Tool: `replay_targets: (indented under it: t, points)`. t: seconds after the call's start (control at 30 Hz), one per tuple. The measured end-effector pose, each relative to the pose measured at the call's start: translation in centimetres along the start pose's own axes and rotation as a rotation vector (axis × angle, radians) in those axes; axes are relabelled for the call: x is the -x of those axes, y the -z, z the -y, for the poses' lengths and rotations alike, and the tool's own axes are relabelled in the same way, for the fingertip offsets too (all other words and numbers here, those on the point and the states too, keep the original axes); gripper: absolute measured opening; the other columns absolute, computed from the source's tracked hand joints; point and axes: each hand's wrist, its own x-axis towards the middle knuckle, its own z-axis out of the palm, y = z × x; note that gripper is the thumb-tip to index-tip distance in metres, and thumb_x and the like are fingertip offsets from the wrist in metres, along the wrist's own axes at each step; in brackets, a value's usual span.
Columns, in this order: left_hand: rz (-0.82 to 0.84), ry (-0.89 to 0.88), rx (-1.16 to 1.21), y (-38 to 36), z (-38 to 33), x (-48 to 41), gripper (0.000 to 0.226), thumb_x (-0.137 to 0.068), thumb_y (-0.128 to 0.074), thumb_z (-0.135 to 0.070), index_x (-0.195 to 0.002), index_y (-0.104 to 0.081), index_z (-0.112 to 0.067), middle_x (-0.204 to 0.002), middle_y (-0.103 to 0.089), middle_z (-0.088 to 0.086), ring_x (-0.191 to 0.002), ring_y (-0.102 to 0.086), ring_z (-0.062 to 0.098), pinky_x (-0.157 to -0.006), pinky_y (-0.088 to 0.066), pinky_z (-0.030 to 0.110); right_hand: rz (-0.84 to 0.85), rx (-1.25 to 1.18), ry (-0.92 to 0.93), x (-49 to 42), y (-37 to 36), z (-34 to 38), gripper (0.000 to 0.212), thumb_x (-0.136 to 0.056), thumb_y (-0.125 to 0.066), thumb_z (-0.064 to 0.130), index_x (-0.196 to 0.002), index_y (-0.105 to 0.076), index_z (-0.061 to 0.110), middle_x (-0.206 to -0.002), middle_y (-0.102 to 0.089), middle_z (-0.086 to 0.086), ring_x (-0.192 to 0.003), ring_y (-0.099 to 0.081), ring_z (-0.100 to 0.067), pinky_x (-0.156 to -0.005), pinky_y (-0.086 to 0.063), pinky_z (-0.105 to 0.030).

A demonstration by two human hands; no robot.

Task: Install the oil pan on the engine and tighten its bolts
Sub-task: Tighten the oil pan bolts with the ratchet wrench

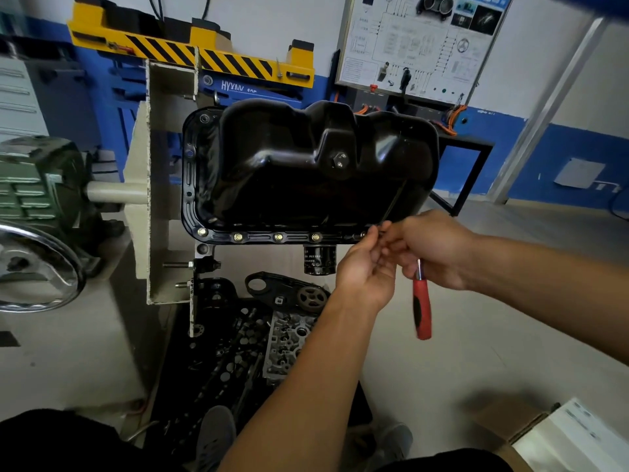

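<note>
The oil pan (306, 178) is mounted at the beige stand (163, 172), its deep belly turned towards you and its long axis lying left to right, with four brass bolts (278, 237) in a row along the near rim. At the right end of this rim your left hand (364, 270) pinches a small dark part (358, 236); I cannot tell if it is a bolt or a socket. Just beside it your right hand (437, 248) grips a red-handled wrench (422, 308), whose handle hangs straight down, below the pan.
</note>
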Motion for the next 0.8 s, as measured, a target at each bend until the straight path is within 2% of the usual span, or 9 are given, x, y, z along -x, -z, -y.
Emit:
replay_targets:
  t: [0.07, 0.13, 0.23, 0.33, 0.4, 0.5, 0.6, 0.73, 0.8]
  points:
    - [-0.044, 0.003, 0.039, -0.1, 0.2, -0.3, 0.014, -0.097, -0.059, -0.011, -0.091, -0.068, -0.002, -0.073, -0.071, 0.007, -0.063, -0.063, 0.008, -0.075, -0.052, 0.018, -0.065, 0.563, 0.314, 0.0, 1.2, -0.4, 0.001, -0.090, -0.057, 0.010, -0.090, -0.057, 0.011, -0.071, -0.059, -0.004, -0.053, -0.053, -0.012, -0.046, -0.041, -0.025]
    - [-0.067, 0.013, 0.044, -0.1, 0.5, -0.2, 0.010, -0.094, -0.064, -0.010, -0.090, -0.069, -0.003, -0.072, -0.071, 0.005, -0.055, -0.061, 0.004, -0.059, -0.052, 0.012, -0.076, 1.272, 0.696, -0.3, 3.0, -1.0, 0.020, -0.090, -0.055, 0.014, -0.100, -0.039, 0.021, -0.076, -0.057, 0.002, -0.061, -0.052, -0.013, -0.052, -0.037, -0.028]
    - [-0.078, 0.022, 0.068, -0.1, 1.2, 0.1, 0.009, -0.092, -0.067, -0.011, -0.090, -0.072, -0.004, -0.075, -0.074, 0.004, -0.058, -0.065, 0.004, -0.052, -0.051, 0.011, 0.001, 1.625, 1.063, -0.4, 4.3, -1.5, 0.020, -0.085, -0.057, 0.010, -0.097, -0.044, 0.018, -0.074, -0.055, 0.001, -0.062, -0.046, -0.016, -0.064, -0.033, -0.028]
    - [-0.089, 0.005, 0.083, -0.2, 0.9, 0.1, 0.010, -0.091, -0.069, -0.012, -0.085, -0.072, -0.004, -0.076, -0.075, 0.004, -0.063, -0.069, 0.005, -0.054, -0.052, 0.011, -0.105, 1.599, 1.152, 0.2, 4.3, -1.3, 0.012, -0.084, -0.062, 0.018, -0.094, -0.055, 0.015, -0.075, -0.059, 0.000, -0.068, -0.050, -0.019, -0.069, -0.028, -0.030]
    - [-0.091, -0.006, 0.075, -0.2, 0.6, -0.1, 0.013, -0.091, -0.069, -0.014, -0.082, -0.071, -0.005, -0.071, -0.074, 0.003, -0.061, -0.068, 0.004, -0.054, -0.052, 0.010, -0.204, 1.580, 1.191, 0.7, 4.6, -1.3, 0.022, -0.087, -0.058, 0.034, -0.097, -0.060, 0.015, -0.082, -0.061, -0.001, -0.076, -0.053, -0.022, -0.072, -0.032, -0.034]
    - [-0.106, 0.001, 0.063, 0.0, 0.5, -0.2, 0.016, -0.090, -0.071, -0.015, -0.077, -0.069, -0.006, -0.063, -0.069, 0.001, -0.051, -0.062, 0.003, -0.066, -0.056, 0.012, -0.299, 1.511, 1.004, 2.3, 4.4, -1.4, 0.050, -0.085, -0.045, 0.063, -0.097, -0.064, 0.019, -0.075, -0.061, 0.003, -0.069, -0.058, -0.021, -0.063, -0.045, -0.032]
    - [-0.097, 0.006, 0.089, 0.1, 0.4, -0.2, 0.014, -0.091, -0.069, -0.016, -0.082, -0.068, -0.005, -0.065, -0.067, 0.002, -0.062, -0.061, 0.005, -0.093, -0.054, 0.020, -0.334, 1.425, 0.704, 3.2, 3.4, -2.1, 0.058, -0.081, -0.034, 0.073, -0.094, -0.060, 0.024, -0.071, -0.063, 0.004, -0.061, -0.062, -0.017, -0.055, -0.053, -0.033]
    - [-0.076, -0.014, 0.122, -0.2, 0.1, 0.3, 0.012, -0.094, -0.066, -0.013, -0.091, -0.067, -0.002, -0.069, -0.071, 0.006, -0.055, -0.066, 0.007, -0.055, -0.055, 0.014, -0.217, 1.024, 0.639, 2.6, 3.3, -2.2, 0.028, -0.091, -0.063, 0.045, -0.079, -0.062, 0.020, -0.064, -0.060, 0.003, -0.055, -0.058, -0.011, -0.055, -0.053, -0.034]
    - [0.009, -0.007, 0.143, 0.0, -0.2, 0.8, 0.017, -0.098, -0.060, -0.014, -0.096, -0.067, 0.002, -0.080, -0.074, 0.011, -0.061, -0.068, 0.010, -0.053, -0.054, 0.015, -0.191, 1.036, 0.666, 2.4, 3.2, -1.4, 0.019, -0.092, -0.065, 0.035, -0.088, -0.066, 0.016, -0.071, -0.063, 0.001, -0.061, -0.060, -0.013, -0.059, -0.055, -0.039]
